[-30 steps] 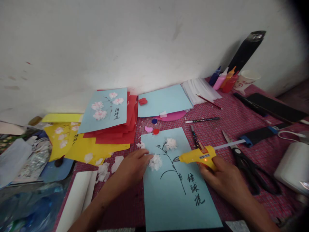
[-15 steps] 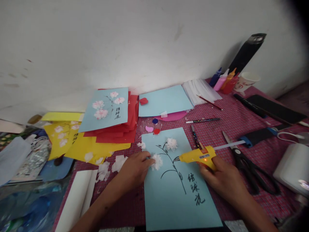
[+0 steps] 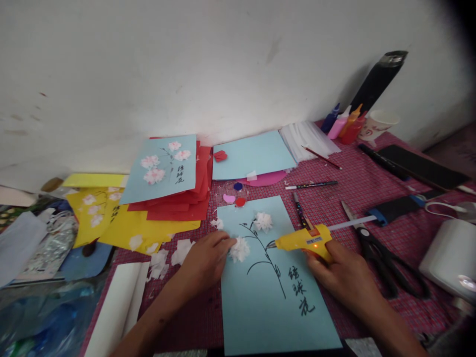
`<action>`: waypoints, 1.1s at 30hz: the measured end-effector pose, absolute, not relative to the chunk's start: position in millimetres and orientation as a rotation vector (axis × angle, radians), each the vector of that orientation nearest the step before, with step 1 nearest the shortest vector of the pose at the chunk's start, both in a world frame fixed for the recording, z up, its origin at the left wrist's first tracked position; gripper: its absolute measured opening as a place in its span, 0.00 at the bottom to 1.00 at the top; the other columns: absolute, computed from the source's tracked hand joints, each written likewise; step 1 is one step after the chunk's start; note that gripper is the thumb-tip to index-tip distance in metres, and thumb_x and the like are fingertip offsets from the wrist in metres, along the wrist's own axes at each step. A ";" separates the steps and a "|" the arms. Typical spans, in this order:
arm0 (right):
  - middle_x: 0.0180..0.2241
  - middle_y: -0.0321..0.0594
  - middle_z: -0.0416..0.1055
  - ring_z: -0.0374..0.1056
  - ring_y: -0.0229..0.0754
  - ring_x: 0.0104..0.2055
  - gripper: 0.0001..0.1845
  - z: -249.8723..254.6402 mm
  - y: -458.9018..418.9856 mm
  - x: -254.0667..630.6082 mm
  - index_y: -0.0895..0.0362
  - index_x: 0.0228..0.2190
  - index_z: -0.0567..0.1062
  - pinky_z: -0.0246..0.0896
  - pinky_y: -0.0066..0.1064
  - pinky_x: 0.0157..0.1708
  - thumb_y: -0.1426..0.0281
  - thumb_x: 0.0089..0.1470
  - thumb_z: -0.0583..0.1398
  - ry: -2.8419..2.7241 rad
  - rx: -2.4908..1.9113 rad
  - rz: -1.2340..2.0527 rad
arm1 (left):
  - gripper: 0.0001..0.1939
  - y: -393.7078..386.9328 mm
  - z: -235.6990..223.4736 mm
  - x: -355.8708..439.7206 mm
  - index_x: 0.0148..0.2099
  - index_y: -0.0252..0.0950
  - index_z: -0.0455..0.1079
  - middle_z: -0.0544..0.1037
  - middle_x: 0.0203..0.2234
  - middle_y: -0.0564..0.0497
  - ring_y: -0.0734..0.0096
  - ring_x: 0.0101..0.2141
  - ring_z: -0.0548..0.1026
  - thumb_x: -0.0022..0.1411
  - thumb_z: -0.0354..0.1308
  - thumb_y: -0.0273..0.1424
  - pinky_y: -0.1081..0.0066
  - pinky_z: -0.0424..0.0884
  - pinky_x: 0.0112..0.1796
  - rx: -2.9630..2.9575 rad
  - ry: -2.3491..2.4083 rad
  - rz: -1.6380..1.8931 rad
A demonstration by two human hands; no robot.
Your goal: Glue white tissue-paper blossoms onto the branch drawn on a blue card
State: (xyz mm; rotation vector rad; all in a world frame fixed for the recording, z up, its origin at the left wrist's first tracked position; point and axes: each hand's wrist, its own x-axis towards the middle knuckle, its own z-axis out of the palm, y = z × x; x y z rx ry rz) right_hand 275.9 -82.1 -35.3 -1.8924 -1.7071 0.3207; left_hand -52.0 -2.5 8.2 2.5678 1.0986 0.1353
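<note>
My left hand is at the left edge of a light-blue card, its fingertips by a white crumpled-paper flower. The fingers are loosely bent and appear to have nothing between them; the thumb is partly hidden. A second white paper flower sits higher on the card, at the end of a drawn black branch. In my right hand is a yellow hot glue gun, its small orange light lit. Its nozzle points left, over the branch, and a clear glue stick sticks out behind.
Black-handled scissors lie right of the glue gun. White paper scraps and a white roll are at left. Behind stand a finished flower card on red sheets and several paint bottles. A white device is at far right.
My left fingertips have lifted slightly off the lower white flower, so more of its left side shows. The glue gun stays in place. The whole view has shifted slightly.
</note>
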 end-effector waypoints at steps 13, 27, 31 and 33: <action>0.17 0.36 0.67 0.62 0.39 0.18 0.18 -35.8 -82.6 275.3 0.51 0.21 0.60 0.49 0.30 0.19 0.56 0.53 0.58 -1.692 -1.915 0.355 | 0.24 -14.2 -6.3 -46.7 0.61 0.40 0.63 0.71 0.51 0.43 0.58 0.46 0.71 0.64 0.49 0.22 0.57 0.72 0.46 2.627 1.127 0.018; 0.17 0.37 0.68 0.63 0.40 0.18 0.17 -34.7 -82.2 274.7 0.51 0.21 0.61 0.49 0.31 0.20 0.56 0.54 0.58 -1.711 -1.919 0.324 | 0.09 -10.8 5.5 -35.2 0.43 0.37 0.73 0.74 0.38 0.46 0.65 0.39 0.72 0.67 0.52 0.32 0.63 0.71 0.41 2.411 1.321 0.373; 0.17 0.37 0.68 0.63 0.40 0.18 0.17 -34.3 -81.9 275.0 0.51 0.21 0.61 0.50 0.31 0.20 0.56 0.54 0.58 -1.717 -1.916 0.330 | 0.10 -9.0 6.4 -31.4 0.41 0.36 0.73 0.74 0.37 0.46 0.65 0.39 0.72 0.68 0.50 0.30 0.63 0.71 0.42 2.430 1.296 0.355; 0.18 0.37 0.67 0.63 0.40 0.18 0.18 -35.1 -81.9 275.3 0.51 0.21 0.61 0.50 0.31 0.20 0.55 0.53 0.58 -1.721 -1.915 0.327 | 0.11 -8.8 6.6 -31.6 0.41 0.36 0.73 0.74 0.37 0.46 0.65 0.39 0.72 0.69 0.49 0.30 0.64 0.71 0.42 2.450 1.276 0.332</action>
